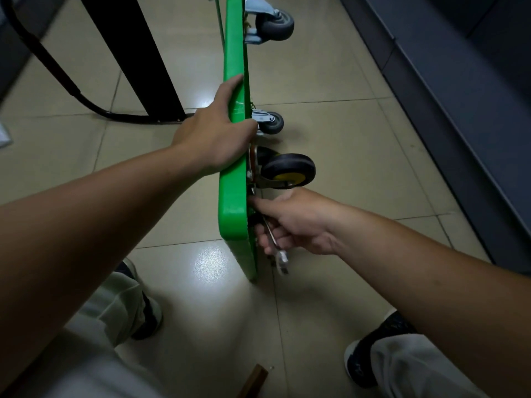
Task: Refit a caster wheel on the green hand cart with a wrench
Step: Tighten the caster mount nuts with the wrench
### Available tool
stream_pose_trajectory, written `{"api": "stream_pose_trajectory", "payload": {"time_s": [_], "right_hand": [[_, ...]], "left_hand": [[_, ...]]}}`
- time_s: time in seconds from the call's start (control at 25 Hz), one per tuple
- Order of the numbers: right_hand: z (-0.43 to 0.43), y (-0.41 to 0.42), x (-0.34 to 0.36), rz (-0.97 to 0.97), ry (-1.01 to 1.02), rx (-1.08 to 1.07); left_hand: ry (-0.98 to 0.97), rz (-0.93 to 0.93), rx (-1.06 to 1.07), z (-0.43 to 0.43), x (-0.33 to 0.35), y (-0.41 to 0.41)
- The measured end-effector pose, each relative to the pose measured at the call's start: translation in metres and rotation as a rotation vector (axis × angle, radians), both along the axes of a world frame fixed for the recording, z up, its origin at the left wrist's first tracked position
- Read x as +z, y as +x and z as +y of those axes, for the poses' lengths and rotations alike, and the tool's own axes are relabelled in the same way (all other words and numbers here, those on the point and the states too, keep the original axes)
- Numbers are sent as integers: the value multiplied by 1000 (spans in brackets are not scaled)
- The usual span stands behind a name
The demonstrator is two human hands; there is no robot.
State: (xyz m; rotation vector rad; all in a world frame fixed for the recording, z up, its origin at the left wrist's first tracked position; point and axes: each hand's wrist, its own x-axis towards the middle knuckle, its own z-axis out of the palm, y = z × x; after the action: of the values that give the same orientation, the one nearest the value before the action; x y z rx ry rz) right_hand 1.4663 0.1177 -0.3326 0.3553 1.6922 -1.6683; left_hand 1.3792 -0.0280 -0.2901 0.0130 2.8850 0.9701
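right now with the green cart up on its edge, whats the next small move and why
Probably swing the silver metal wrench a short turn. The right hand grips it with its head tucked against the green plastic cart deck beside the black caster wheel with the yellow hub, and the left hand holds the deck's edge. The fastener itself is hidden.

The cart [233,179] is bright green. The nearest wheel [288,170] is black with a yellow hub; two farther wheels [274,23] are grey. The wrench [280,258] is silver, the floor [344,139] beige tile.
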Motion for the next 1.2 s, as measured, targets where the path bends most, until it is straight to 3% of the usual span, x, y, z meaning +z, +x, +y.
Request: {"api": "stream_pose_trajectory", "payload": {"time_s": [0.12,0.24,0.36,0.72,0.88,1.2], "right_hand": [[23,14,-27,207,100,8],[48,8,-71,695,376,187],[46,-13,-110,1031,445,240],[23,-51,-148,1435,492,297],[19,-52,-150,1436,484,292],[22,-26,-118,1027,329,296]], "left_hand": [[2,6,-18,-2,-3,-2],[13,3,-35,-1,-5,-4],[18,-4,-40,-3,-7,-5],[125,19,-55,-8,-12,-6],[143,20,-71,-7,-11,-6],[123,22,-30,-4,-10,-3]]}}
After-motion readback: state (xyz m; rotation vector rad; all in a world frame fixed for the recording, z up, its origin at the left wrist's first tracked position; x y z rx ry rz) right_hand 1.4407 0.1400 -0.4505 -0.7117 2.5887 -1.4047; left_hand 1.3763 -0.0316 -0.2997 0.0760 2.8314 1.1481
